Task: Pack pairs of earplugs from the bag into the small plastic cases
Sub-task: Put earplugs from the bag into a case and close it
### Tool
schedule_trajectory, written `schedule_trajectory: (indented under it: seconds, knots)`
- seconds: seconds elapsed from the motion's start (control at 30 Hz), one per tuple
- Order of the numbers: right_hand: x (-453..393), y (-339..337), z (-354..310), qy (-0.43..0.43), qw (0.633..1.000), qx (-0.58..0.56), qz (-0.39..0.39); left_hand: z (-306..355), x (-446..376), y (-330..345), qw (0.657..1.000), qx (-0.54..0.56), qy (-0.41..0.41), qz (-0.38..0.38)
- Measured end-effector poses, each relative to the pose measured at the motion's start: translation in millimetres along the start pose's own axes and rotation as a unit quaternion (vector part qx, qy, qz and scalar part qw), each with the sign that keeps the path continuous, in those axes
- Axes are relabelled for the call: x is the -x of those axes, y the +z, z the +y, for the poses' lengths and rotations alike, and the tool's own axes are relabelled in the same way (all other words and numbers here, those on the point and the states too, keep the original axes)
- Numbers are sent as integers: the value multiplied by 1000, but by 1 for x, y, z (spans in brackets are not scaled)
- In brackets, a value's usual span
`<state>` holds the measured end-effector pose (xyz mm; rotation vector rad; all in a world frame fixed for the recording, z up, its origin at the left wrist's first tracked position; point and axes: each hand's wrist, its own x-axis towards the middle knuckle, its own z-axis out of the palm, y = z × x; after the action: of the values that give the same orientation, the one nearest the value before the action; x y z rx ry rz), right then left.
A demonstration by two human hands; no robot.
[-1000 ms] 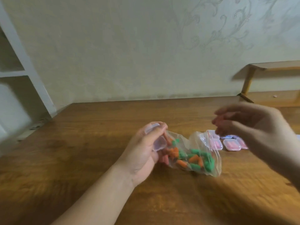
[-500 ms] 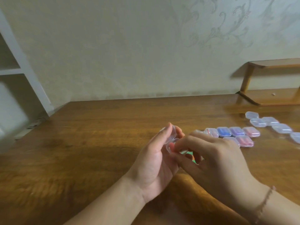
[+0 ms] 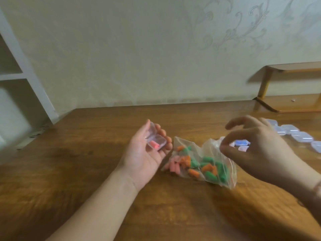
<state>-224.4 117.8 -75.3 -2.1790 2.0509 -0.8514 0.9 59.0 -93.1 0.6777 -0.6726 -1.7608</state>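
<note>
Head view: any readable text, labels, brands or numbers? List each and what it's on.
None readable.
Clear zip-top plastic bag of orange, green and pink foam earplugs: no print visible.
Open clear plastic case held in the left hand: no label.
Closed clear cases on the wooden table: no markings visible; partly blurred.
Patterned wallpaper: scrollwork only, no lettering.
</note>
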Motion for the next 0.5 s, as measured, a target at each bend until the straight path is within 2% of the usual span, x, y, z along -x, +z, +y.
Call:
schedule_trajectory:
  seconds: [0.07,0.1,0.2,0.33,0.5]
  knots:
    - [-3,-3,6,29,989,63,-131,5,-9,-8,999,-17,19,41]
    - [-4,-6,7,36,984,65,-159,5,-13,-12,997,-33,26,58]
    - [-5,-13,13,26,986,73,-145,2,-19,-16,991,-98,35,80]
    - [-4,-8,17,35,980,95,-171,-4,-19,-14,984,-165,20,57]
    - [-7,22,15,-40,988,-13,-145,-9,-16,-11,989,-145,-19,22]
